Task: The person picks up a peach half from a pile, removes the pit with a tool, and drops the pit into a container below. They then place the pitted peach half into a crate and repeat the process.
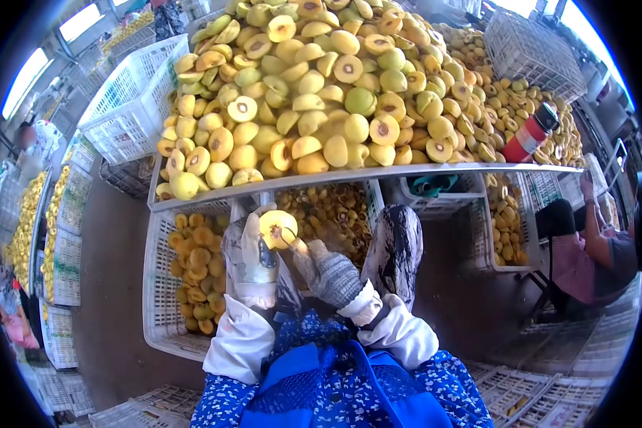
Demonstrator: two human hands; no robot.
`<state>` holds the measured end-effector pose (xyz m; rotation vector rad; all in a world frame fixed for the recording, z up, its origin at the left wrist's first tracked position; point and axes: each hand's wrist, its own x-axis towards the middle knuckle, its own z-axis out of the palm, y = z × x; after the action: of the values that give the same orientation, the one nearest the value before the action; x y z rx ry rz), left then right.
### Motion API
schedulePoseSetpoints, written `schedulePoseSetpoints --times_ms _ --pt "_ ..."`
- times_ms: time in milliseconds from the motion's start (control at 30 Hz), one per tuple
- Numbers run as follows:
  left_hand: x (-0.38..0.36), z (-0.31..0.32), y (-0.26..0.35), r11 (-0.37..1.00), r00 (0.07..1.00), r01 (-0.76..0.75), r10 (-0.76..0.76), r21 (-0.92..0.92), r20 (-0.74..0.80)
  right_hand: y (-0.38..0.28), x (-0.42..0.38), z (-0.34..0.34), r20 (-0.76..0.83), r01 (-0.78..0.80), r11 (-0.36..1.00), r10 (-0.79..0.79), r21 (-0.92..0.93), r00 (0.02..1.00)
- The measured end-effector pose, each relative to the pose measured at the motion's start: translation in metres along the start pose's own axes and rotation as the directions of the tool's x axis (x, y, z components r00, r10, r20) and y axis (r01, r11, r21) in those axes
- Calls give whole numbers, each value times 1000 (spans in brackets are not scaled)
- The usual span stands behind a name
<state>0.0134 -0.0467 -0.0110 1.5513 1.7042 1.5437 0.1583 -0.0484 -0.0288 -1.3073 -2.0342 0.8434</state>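
My left hand (pixel 259 258), in a pale glove with a dark patch, is closed around a yellow peach half (pixel 274 227) with its cut side up. My right hand (pixel 333 275), in a grey knitted glove, is closed on a small thin curved pitting tool (pixel 290 239), whose tip touches the fruit. Most of the tool is hidden by the fingers. Both hands are above my lap, just below the metal table edge (pixel 378 173). Beyond it, halved peaches (pixel 310 103) lie heaped, many with brown stones still in them.
Below my left hand a white crate (pixel 160 285) holds peach halves. Another crate, between my knees, contains brown stones and scraps (pixel 328 214). A red flask (pixel 528 135) stands at the table's right. A person (pixel 599 250) sits to the right; an upper-left basket (pixel 132 100) rests beside the heap.
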Motion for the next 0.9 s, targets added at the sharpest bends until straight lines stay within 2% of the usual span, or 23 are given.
schedulePoseSetpoints --times_ms 100,133,233,267,333,400,500,600,667,767,800,833,867,900 --pt "-8 3 8 993 1000 27 -27 -118 5 -5 -2 2 -13 -2 999 1 -49 1000" --pt "-11 6 9 957 995 98 -100 -271 5 -6 -3 3 -23 4 998 -6 -58 1000" --pt "-17 10 13 935 988 124 -147 -332 -43 -14 -5 2 70 -82 989 91 -122 993" --pt "-19 10 13 927 983 144 -173 -347 -57 -9 -8 11 -17 -25 995 23 -94 1000" --pt "-21 12 8 862 959 219 -276 -457 -63 -7 -9 18 13 -71 992 73 -101 997" --pt "-25 15 -1 712 906 317 -422 -626 -21 -6 -11 21 37 -92 990 96 -107 995" --pt "-27 15 1 664 881 358 -472 -656 3 -3 -12 23 42 -81 991 86 -103 995" --pt "-30 25 -16 660 875 295 -476 -691 -82 3 -14 26 34 -44 994 47 -98 998" --pt "-31 25 -18 666 874 329 -483 -669 -50 14 -16 30 39 4 993 1 -118 999" --pt "-27 18 -12 726 887 408 -458 -554 53 25 -18 23 145 76 991 -60 -112 988" --pt "-23 15 -10 752 890 431 -447 -499 95 36 -16 23 304 188 955 -113 -229 946" --pt "-21 13 -10 753 885 457 -436 -474 162 38 -17 22 278 143 990 -140 9 950" --pt "-18 11 -11 754 877 481 -425 -448 226 37 -18 19 246 99 964 -161 247 956" --pt "-14 10 -13 756 864 501 -412 -421 288 29 -16 12 208 59 880 -176 472 962"
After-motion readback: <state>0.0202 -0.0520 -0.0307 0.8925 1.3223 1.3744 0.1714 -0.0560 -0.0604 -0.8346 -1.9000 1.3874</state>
